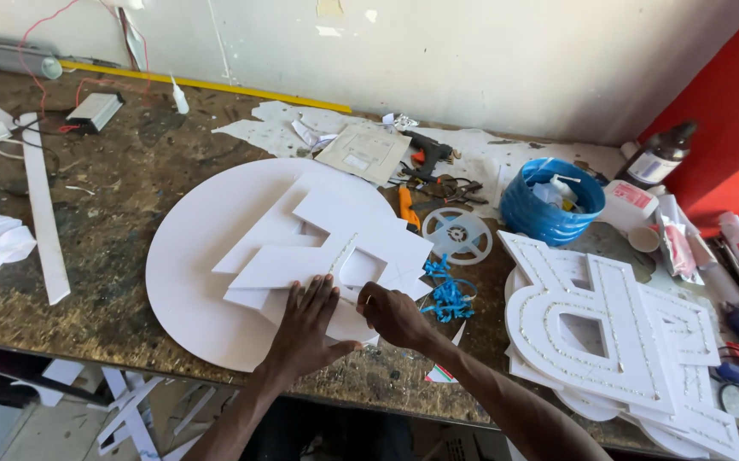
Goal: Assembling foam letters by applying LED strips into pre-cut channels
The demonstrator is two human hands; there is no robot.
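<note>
A stack of white foam-board letter shapes (327,243) lies on a large white round board (186,256) on the workbench. My left hand (308,329) rests flat, fingers spread, on the near edge of the stack. My right hand (393,314) is beside it, fingers curled, pinching at the board's edge near a cut-out. What the right fingers hold is too small to tell. A tangle of blue strip (448,294) lies just right of my right hand.
Finished white letters with dotted edges (608,333) are stacked at right. Behind the stack are a white reel (457,235), a blue coil-wrapped tub (551,201), a glue gun (425,154), an orange knife (407,207) and a dark bottle (661,155). A white strip (43,213) lies at left.
</note>
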